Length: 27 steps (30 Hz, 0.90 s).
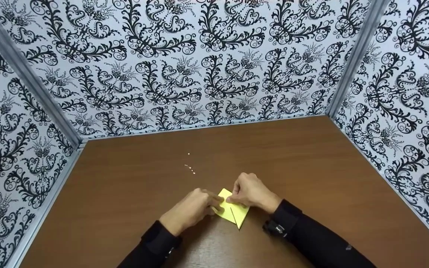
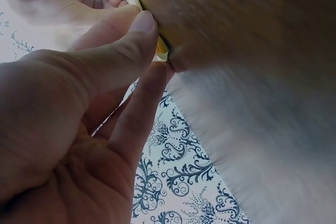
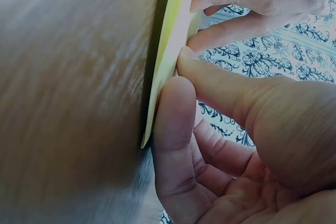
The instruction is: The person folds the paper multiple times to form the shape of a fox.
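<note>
A small folded sheet of yellow paper (image 1: 241,213) lies on the brown table, with a pointed corner toward me and a slanting gap between two flaps. My left hand (image 1: 190,208) holds its left side, and the thumb sits at the edge in the left wrist view. From the other side my right hand (image 1: 253,191) grips the paper with curled fingers, its thumb and forefinger tips on the upper surface. The right wrist view shows the paper (image 3: 170,35) edge-on, its layers slightly apart. Both hands' fingers are close together and hide part of the sheet.
Tiny white scraps (image 1: 190,169) are scattered on the wooden table (image 1: 274,149) beyond the hands. Patterned black-and-white panels (image 1: 214,74) with grey frame posts enclose the back and both sides.
</note>
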{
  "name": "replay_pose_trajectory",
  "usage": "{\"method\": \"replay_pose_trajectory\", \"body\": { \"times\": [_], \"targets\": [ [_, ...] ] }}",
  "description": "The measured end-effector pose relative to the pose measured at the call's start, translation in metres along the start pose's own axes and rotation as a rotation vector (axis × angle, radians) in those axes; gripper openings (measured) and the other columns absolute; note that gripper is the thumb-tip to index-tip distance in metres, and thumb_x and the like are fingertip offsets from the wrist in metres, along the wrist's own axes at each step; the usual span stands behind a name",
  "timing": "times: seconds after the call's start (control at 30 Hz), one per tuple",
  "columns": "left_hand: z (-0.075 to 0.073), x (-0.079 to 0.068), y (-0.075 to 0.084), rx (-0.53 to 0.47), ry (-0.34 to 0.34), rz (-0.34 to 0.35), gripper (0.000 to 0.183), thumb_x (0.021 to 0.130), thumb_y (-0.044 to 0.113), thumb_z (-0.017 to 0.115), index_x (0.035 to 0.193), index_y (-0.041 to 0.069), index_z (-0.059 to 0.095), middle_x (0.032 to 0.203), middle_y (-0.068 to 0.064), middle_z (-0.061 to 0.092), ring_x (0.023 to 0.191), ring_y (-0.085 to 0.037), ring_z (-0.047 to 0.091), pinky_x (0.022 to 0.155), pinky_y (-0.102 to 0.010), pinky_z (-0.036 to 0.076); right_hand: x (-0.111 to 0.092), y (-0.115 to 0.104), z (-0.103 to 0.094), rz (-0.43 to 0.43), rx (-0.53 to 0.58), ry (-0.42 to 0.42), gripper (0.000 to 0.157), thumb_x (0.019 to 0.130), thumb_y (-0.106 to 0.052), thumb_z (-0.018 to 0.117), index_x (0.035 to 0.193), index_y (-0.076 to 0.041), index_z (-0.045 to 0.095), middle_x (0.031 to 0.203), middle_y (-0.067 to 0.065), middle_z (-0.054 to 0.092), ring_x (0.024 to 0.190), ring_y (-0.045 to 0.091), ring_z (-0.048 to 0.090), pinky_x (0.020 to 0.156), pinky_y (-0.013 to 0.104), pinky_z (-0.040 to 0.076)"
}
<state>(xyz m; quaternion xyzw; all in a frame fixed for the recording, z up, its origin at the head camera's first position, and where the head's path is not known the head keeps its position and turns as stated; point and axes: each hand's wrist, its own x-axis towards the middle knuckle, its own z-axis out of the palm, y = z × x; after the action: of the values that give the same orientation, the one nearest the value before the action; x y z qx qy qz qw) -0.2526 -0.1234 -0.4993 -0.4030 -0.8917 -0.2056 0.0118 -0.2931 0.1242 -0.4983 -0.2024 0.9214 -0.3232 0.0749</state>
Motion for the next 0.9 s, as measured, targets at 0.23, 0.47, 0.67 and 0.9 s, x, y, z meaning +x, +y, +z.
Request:
{"method": "replay_pose_trajectory", "body": {
  "times": [0.23, 0.47, 0.67, 0.9],
  "targets": [
    [-0.001, 0.006, -0.009, -0.125, 0.048, -0.033, 0.012, 0.101, 0.006, 0.090, 0.113, 0.005, 0.090, 0.115, -0.009, 0.090, 0.106, -0.021, 0.085, 0.092, -0.030, 0.069, -0.001, 0.001, -0.001, -0.011, 0.009, 0.000, 0.031, 0.093, -0.019, 0.100, 0.067, -0.015, 0.082, 0.058, -0.001, 0.075, 0.046, 0.005, 0.061, 0.058, 0.023, 0.051],
    [0.002, 0.022, -0.019, -0.053, 0.163, -0.088, 0.006, 0.102, 0.000, 0.087, 0.106, 0.003, 0.091, 0.099, -0.010, 0.087, 0.094, -0.022, 0.084, 0.082, -0.031, 0.069, 0.000, 0.002, 0.002, -0.010, 0.027, 0.004, 0.031, 0.092, -0.017, 0.099, 0.067, -0.014, 0.081, 0.058, -0.003, 0.074, 0.045, 0.004, 0.060, 0.054, 0.022, 0.049],
    [0.003, 0.030, -0.021, 0.066, 0.141, -0.072, 0.008, 0.101, 0.001, 0.088, 0.097, 0.008, 0.090, 0.089, -0.007, 0.077, 0.084, -0.019, 0.076, 0.072, -0.027, 0.063, -0.002, 0.003, 0.004, 0.000, 0.038, 0.000, 0.032, 0.094, -0.019, 0.097, 0.067, -0.014, 0.081, 0.058, -0.002, 0.075, 0.046, 0.004, 0.061, 0.058, 0.023, 0.052],
    [0.004, 0.031, -0.017, 0.182, 0.105, -0.054, 0.008, 0.106, 0.007, 0.085, 0.102, 0.009, 0.091, 0.093, -0.009, 0.072, 0.081, -0.019, 0.074, 0.068, -0.026, 0.059, -0.001, 0.004, 0.003, 0.013, 0.026, -0.002, 0.030, 0.094, -0.019, 0.096, 0.068, -0.017, 0.082, 0.059, -0.002, 0.074, 0.048, 0.009, 0.060, 0.061, 0.026, 0.050]
  ]
}}
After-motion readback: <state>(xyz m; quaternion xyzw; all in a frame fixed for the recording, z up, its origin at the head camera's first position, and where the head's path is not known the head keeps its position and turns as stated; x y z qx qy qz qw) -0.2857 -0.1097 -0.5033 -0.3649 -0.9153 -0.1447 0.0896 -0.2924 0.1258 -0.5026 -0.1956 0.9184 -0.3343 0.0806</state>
